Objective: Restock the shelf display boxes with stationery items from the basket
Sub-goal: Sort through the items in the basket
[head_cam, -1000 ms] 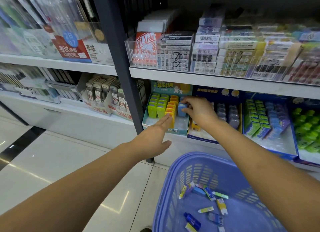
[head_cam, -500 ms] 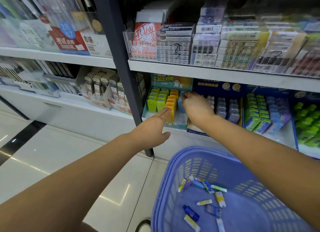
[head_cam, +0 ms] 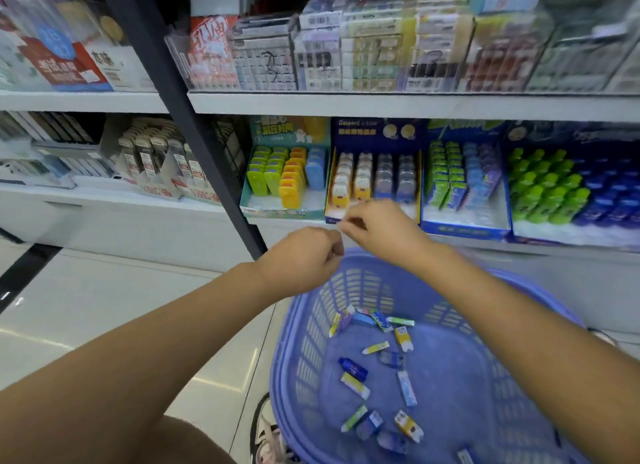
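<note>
- Lilac slotted plastic basket (head_cam: 304,325), lower centre of the frame, holds scattered small stationery packets (head_cam: 403,339).
- Cardboard display boxes (head_cam: 277,212), centre of the frame, hold upright coloured rows.
- Left hand (head_cam: 298,259) and right hand (head_cam: 377,228): fingers curled, contents unclear.

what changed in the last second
Both hands drew back from the teal box to above the basket. The right hand let go of the blue item, now standing in the box's right row; the left hand came off the box front. Both hands' fingers are now curled. Basket and shelf stock stayed put.
</note>
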A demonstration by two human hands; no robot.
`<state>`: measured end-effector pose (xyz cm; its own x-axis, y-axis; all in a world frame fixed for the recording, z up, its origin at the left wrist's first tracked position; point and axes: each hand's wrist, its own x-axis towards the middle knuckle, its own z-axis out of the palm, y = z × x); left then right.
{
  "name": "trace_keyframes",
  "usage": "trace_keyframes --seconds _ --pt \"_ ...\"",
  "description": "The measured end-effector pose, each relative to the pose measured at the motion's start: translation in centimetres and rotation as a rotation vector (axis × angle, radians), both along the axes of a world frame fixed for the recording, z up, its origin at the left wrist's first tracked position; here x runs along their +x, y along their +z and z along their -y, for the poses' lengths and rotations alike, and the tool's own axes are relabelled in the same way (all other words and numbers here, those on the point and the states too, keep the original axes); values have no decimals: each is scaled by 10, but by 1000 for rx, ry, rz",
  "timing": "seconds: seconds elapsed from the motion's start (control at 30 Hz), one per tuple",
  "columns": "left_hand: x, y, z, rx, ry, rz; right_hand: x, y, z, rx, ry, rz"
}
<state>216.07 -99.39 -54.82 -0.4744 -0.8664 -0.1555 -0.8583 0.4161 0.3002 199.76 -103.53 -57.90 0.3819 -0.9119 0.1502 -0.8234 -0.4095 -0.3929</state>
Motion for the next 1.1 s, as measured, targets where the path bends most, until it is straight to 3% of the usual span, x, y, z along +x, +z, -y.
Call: trace_keyframes --seconds 0.13,0.23,0.47,0.6,0.73,0.93,1.1 --pt "-22 -46 -17 191 -63 197 -44 -78 -44 498 24 -176" --pt "-37 -91 -27 335 -44 260 -68 -141 -72 686 45 -257" --pt "-66 -195 -61 627 3 237 -85 -217 -99 706 25 -155" --pt "-80 -233 -83 721 -64 230 -70 -243 -102 699 12 -251" --pt "-93 -254 -97 702 -168 313 -62 -256 -102 684 -4 -272" --pt "-102 -268 -109 500 -470 549 -69 -237 -74 855 6 -251" --pt "-108 -282 -117 358 -571 603 -89 -210 -56 1045 51 -275"
